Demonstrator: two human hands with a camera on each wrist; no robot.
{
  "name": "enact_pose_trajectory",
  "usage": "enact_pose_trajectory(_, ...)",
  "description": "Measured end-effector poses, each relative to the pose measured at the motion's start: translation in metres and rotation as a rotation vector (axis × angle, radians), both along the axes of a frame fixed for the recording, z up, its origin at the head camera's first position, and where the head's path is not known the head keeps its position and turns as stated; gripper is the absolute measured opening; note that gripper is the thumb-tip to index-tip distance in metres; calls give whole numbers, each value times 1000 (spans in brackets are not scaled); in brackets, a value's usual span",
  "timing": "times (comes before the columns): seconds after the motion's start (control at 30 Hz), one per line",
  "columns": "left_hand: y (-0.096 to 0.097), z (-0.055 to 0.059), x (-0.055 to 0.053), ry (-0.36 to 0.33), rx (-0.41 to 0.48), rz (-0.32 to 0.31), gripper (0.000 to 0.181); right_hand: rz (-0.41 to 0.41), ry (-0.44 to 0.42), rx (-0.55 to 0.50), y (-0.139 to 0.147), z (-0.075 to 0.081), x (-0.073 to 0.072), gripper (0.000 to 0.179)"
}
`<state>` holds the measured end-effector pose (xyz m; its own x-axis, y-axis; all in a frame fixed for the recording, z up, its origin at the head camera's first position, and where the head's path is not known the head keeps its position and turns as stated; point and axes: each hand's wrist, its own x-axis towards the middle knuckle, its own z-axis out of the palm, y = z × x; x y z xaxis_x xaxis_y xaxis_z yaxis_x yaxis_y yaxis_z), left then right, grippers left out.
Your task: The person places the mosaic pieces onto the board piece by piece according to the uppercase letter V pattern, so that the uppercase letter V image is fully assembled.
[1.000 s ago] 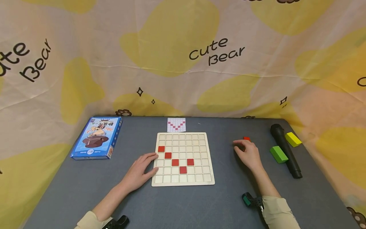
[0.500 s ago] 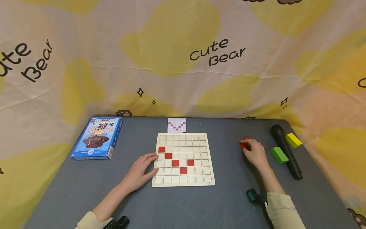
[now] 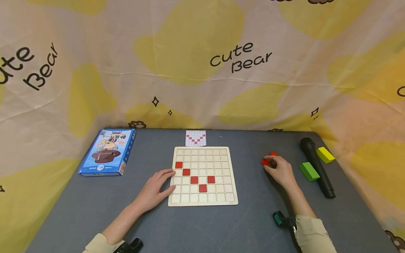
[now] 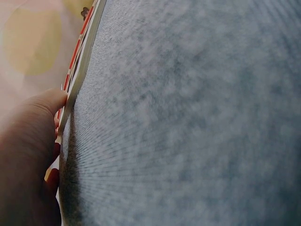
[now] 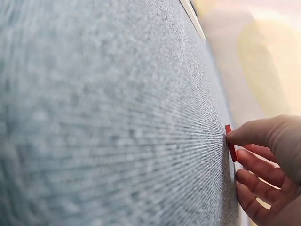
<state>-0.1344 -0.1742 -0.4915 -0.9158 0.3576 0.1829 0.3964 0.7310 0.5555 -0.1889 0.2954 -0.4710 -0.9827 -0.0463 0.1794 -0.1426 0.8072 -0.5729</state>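
The thumb and fingers of my right hand (image 3: 281, 171) pinch a small red square tile (image 3: 265, 162) low over the table; the right wrist view has the tile (image 5: 231, 142) on edge, between thumb and fingers. Just behind it lies another red tile (image 3: 273, 153). My left hand (image 3: 154, 188) rests at the left edge of a white grid board (image 3: 202, 203), its fingers loosely extended onto the rim. Several red tiles sit in the board's cells, including one red tile (image 3: 203, 188) at the bottom of a slanting row. In the left wrist view the thumb (image 4: 51, 100) touches the board's edge.
Beyond the board lies a small card (image 3: 195, 138) with a pink V pattern on a grid. At the left stands a blue box (image 3: 107, 151). A black microphone (image 3: 317, 167), a green block (image 3: 308, 171) and a yellow block (image 3: 325, 154) lie at the right.
My right hand has moved right to the red tiles and taken one between its fingertips; that tile has since shifted slightly left and nearer. The left hand and the board stay put.
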Motion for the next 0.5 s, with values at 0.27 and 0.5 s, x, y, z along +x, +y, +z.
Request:
enact_pose_trajectory(0.27, 0, -1, 0, 11, -6, 0, 53, -2, 1, -25, -2, 1, 3, 31)
enact_pose_trajectory(0.5, 0, -1, 0, 16, -5, -2, 53, -7, -10, -51, -7, 1, 6, 31)
